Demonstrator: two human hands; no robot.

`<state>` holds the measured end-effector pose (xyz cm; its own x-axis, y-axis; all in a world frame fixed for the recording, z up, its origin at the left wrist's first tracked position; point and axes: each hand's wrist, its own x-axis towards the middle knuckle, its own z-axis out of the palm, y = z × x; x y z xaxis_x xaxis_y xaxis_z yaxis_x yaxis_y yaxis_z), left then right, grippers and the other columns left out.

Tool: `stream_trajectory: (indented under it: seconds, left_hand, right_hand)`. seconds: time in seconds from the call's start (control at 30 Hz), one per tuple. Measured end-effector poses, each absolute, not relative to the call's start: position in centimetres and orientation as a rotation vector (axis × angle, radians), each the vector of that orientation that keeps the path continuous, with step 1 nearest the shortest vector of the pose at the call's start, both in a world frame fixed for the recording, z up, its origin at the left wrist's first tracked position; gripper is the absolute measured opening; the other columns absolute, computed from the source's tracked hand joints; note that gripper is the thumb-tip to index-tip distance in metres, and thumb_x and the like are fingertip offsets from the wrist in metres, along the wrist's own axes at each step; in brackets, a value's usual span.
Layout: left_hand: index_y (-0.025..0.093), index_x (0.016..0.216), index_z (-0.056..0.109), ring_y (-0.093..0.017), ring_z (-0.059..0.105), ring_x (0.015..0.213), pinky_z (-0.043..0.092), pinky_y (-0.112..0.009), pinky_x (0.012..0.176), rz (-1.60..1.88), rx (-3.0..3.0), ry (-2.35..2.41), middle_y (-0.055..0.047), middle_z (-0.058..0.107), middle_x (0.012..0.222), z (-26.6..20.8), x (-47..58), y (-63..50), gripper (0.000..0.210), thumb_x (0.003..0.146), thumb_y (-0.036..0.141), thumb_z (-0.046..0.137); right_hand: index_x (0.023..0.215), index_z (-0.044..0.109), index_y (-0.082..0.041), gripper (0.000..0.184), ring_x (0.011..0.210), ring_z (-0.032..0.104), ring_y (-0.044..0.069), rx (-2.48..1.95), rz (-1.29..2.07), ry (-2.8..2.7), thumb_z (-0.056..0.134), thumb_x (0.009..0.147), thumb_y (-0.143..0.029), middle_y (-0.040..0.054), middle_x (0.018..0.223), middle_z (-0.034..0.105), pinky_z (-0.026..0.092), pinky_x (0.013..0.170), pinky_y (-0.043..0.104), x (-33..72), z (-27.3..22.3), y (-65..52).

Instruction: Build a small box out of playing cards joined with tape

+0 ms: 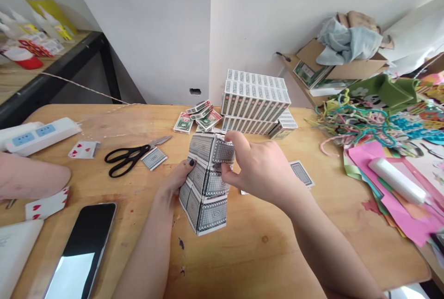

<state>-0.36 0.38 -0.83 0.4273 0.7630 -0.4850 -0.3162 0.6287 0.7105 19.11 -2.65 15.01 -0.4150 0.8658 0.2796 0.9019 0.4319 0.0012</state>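
A tall block built from folded playing cards [201, 179], their grey patterned backs facing out, is held up in front of me. My left hand [180, 174] grips it from the left, with the thumb pressed on its side face. My right hand [256, 165] is curled at the upper right corner, index finger and thumb against a card of the top section. The block leans slightly, and its far side is hidden. Behind my right hand lies a loose card [301, 173], face down. Black-handled scissors [130, 155] and a cut card [154, 157] lie to the left.
Boxed card decks [255, 98] are stacked at the back, with several loose decks [199, 116] beside them. A phone [83, 248], a power strip [45, 135] and another person's arm [33, 175] are at left. Coloured paper [391, 188] and tangled cords [360, 118] cover the right.
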Motion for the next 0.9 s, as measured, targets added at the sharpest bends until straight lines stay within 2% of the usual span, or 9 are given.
stream_trajectory:
  seconds: [0.1, 0.2, 0.37, 0.57, 0.67, 0.77, 0.9]
  left_hand:
    - [0.016, 0.087, 0.069, -0.023, 0.071, 0.069, 0.055, -0.028, 0.064, 0.757, 0.621, 0.923, -0.003, 0.074, 0.067, -0.6, -0.2, 0.3, 0.059, 0.048, 0.059, 0.082]
    - [0.016, 0.083, 0.069, -0.024, 0.071, 0.072, 0.055, -0.029, 0.065, 0.762, 0.651, 0.938, -0.003, 0.073, 0.066, -0.4, -0.1, 0.4, 0.058, 0.048, 0.061, 0.081]
    - [0.015, 0.083, 0.069, -0.027, 0.070, 0.083, 0.054, -0.031, 0.071, 0.749, 0.685, 0.955, -0.007, 0.075, 0.077, -0.4, -0.2, 0.3, 0.058, 0.049, 0.061, 0.079]
    - [0.017, 0.082, 0.068, -0.030, 0.069, 0.089, 0.054, -0.032, 0.071, 0.734, 0.715, 0.975, -0.009, 0.075, 0.080, -0.1, -0.3, 0.3, 0.039, 0.063, 0.051, 0.074]
    - [0.017, 0.080, 0.068, -0.030, 0.069, 0.090, 0.054, -0.031, 0.070, 0.723, 0.728, 0.975, -0.010, 0.075, 0.080, 0.1, -0.2, 0.3, 0.031, 0.066, 0.044, 0.072]
    - [0.016, 0.080, 0.068, -0.030, 0.069, 0.091, 0.053, -0.031, 0.069, 0.716, 0.740, 0.972, -0.011, 0.075, 0.082, 0.4, -0.1, 0.4, 0.031, 0.065, 0.043, 0.073]
    - [0.016, 0.078, 0.068, -0.031, 0.069, 0.091, 0.053, -0.031, 0.070, 0.716, 0.754, 0.963, -0.011, 0.075, 0.081, 0.9, -0.1, 0.3, 0.032, 0.062, 0.043, 0.075]
  right_hand:
    - [0.103, 0.056, -0.010, 0.032, 0.039, 0.039, 0.013, -1.546, -0.218, -2.473, 0.045, 0.077, -0.024, -0.0036, 0.048, 0.054, 0.018, 0.042, 0.026, 19.1, 15.1, -2.6]
    - [0.102, 0.056, -0.010, 0.031, 0.039, 0.037, 0.013, -1.558, -0.184, -2.490, 0.045, 0.076, -0.023, -0.0034, 0.049, 0.054, 0.019, 0.043, 0.026, 19.0, 15.2, -2.6]
    - [0.100, 0.054, -0.011, 0.028, 0.042, 0.041, 0.013, -1.592, -0.062, -2.520, 0.046, 0.076, -0.023, -0.0008, 0.056, 0.059, 0.020, 0.044, 0.027, 19.0, 15.3, -2.7]
    - [0.097, 0.051, -0.013, 0.021, 0.043, 0.043, 0.013, -1.726, 0.004, -2.478, 0.046, 0.078, -0.020, -0.0013, 0.056, 0.056, 0.018, 0.043, 0.026, 18.6, 16.1, -3.1]
    - [0.088, 0.050, -0.015, 0.013, 0.043, 0.038, 0.013, -1.769, -0.046, -2.497, 0.047, 0.075, -0.016, -0.0008, 0.056, 0.053, 0.016, 0.043, 0.026, 18.0, 16.6, -3.1]
    - [0.079, 0.048, -0.018, 0.007, 0.041, 0.028, 0.011, -1.757, -0.070, -2.537, 0.048, 0.072, -0.014, -0.0014, 0.055, 0.049, 0.014, 0.043, 0.026, 17.6, 16.8, -2.8]
    - [0.077, 0.046, -0.019, 0.007, 0.043, 0.021, 0.010, -1.677, -0.039, -2.558, 0.047, 0.071, -0.016, -0.0030, 0.053, 0.045, 0.014, 0.043, 0.026, 17.8, 16.9, -2.5]
